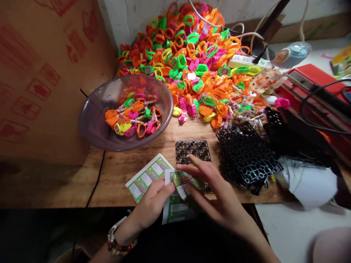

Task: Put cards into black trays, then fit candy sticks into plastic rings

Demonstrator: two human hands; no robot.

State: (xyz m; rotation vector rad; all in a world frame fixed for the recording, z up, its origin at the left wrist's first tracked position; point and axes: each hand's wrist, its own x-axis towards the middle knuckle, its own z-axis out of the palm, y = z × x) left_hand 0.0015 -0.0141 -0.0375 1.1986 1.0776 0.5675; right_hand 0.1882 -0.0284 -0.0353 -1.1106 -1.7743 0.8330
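A wooden surface (123, 171) carries one great heap of toy bands (192, 54) in orange, green, pink and yellow, far too many to count, banked against the back wall. To its left stands one round grey bowl (93, 124) holding a few dozen more of them. At the right lies one loose stack of black grid trays (246, 157), its layers too tangled to count, and a single grid tray (193, 149) lies flat just beyond the hands.

Three printed green-and-white pieces show. One label strip (146, 177) lies flat, running from near left to far right. One sheet (175, 210) lies under the hands at the near edge. One small card (184, 180) is held just above that edge, printed face up, its long axis left to right.

The left hand (150, 204) pinches the card's left end. The right hand (216, 193) rests spread-fingered on its right end, and whether it grips cannot be told.
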